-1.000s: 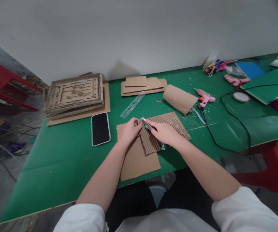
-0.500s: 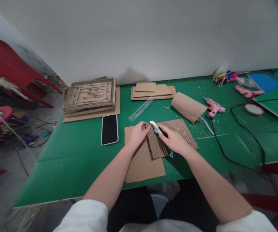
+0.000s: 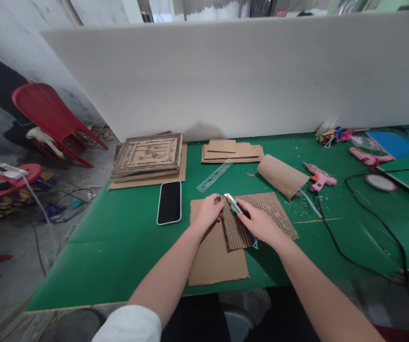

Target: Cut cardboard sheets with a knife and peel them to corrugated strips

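Observation:
My right hand (image 3: 259, 221) is closed around a utility knife (image 3: 239, 210) with a black and green handle. Its silver blade end points up and left, over a piece of corrugated cardboard (image 3: 275, 213) with exposed ridges. The fingers of my left hand (image 3: 209, 211) are pinched at the upper left corner of that ridged piece, close to the knife tip. Under both lies a flat brown cardboard sheet (image 3: 218, 263), partly covered by the ridged piece and my left forearm.
Left of my hands lie a phone (image 3: 169, 203) and a stack of decorated cardboard panels (image 3: 147, 156). Behind are a clear ruler (image 3: 215, 175), cardboard pieces (image 3: 233, 152) and a curled cardboard sheet (image 3: 282, 175). At right are a pink glue gun (image 3: 320, 178), its black cable and a tape roll (image 3: 380, 182).
The view has tilted up, so the table's contents sit lower and more of the wall and room shows. Both hands keep nearly the same pose on the cardboard.

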Demonstrator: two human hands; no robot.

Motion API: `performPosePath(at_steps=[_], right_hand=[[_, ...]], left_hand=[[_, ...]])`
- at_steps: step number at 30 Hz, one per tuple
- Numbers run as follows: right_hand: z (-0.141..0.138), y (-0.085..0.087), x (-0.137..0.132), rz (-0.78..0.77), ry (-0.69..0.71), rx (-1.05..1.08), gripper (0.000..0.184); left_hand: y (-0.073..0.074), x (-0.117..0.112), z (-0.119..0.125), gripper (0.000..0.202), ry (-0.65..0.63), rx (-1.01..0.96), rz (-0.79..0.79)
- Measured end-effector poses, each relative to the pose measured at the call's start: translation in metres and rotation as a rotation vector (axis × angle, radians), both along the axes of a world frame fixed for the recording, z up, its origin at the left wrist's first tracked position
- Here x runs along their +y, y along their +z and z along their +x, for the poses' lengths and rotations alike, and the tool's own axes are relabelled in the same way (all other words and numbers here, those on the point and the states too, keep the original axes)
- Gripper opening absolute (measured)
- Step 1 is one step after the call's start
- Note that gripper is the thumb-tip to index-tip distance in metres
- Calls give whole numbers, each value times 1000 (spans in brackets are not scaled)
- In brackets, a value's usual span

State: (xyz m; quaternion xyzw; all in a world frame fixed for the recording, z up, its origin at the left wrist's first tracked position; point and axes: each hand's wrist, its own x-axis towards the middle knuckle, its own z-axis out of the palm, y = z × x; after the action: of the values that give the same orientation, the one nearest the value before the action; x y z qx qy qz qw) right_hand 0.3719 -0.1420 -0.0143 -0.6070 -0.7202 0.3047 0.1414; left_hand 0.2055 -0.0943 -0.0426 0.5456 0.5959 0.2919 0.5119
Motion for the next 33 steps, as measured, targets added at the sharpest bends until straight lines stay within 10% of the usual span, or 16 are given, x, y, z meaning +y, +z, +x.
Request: performPosePath(at_steps=[33], right_hand=[[-5,8,2,10,19,-100,48]], left_hand=[[10,19,-10,9,-101,-39,-292]])
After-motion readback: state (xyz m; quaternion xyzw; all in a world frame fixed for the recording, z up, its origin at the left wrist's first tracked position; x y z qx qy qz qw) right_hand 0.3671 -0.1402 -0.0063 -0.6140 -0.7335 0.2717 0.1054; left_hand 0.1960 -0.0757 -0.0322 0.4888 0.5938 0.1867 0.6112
